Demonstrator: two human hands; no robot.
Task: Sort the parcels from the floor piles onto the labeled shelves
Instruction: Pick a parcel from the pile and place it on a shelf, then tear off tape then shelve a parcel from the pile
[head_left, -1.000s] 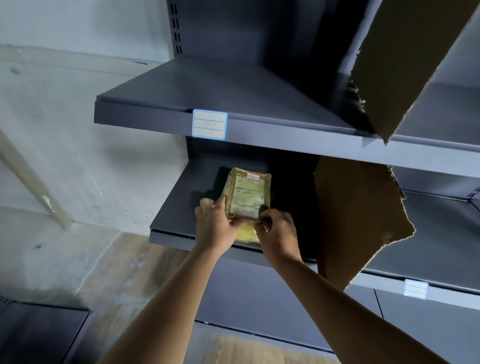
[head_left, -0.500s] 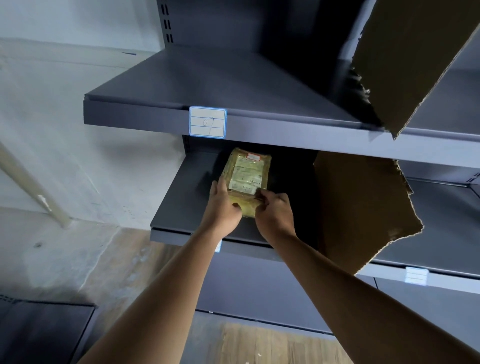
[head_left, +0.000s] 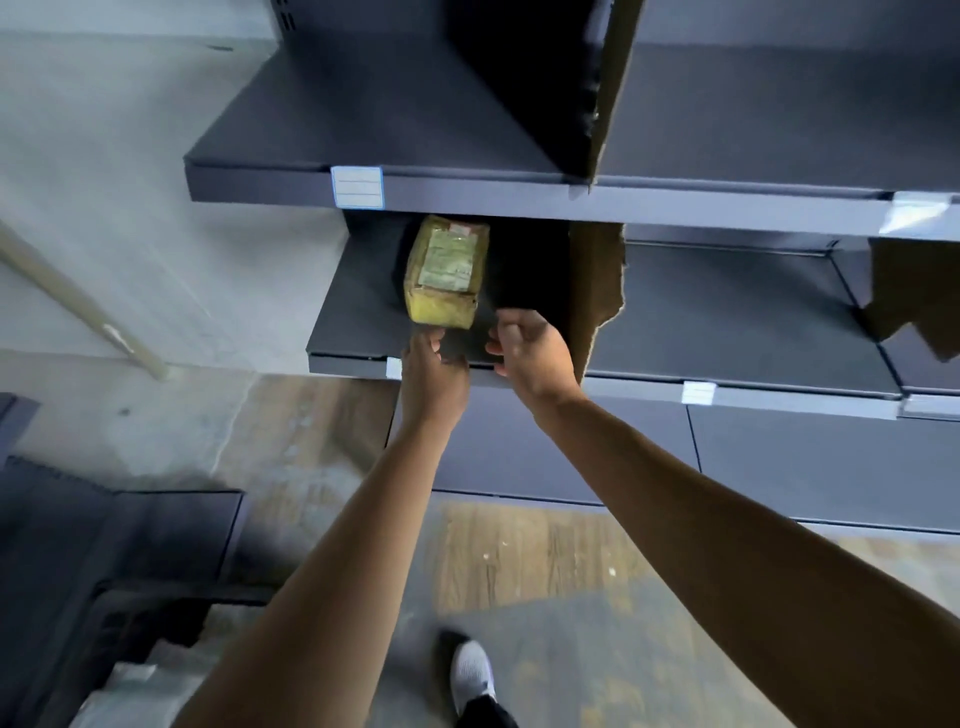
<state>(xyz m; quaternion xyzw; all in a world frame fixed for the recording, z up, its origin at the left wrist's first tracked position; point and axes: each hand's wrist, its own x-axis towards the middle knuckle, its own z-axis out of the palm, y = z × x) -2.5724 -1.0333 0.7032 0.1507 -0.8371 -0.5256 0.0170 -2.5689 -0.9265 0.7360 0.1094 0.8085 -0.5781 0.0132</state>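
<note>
A person's left hand and right hand hover loosely curled, gripping nothing, just in front of a yellow tape-wrapped rectangular parcel. Left fingertips reach its near corner; contact is unclear. The parcel lies flat on a dark grey metal shelf, paper label up, its long axis running front to back. Right of the parcel stands a torn brown cardboard divider; above the parcel, an upper grey shelf's edge carries a white label.
</note>
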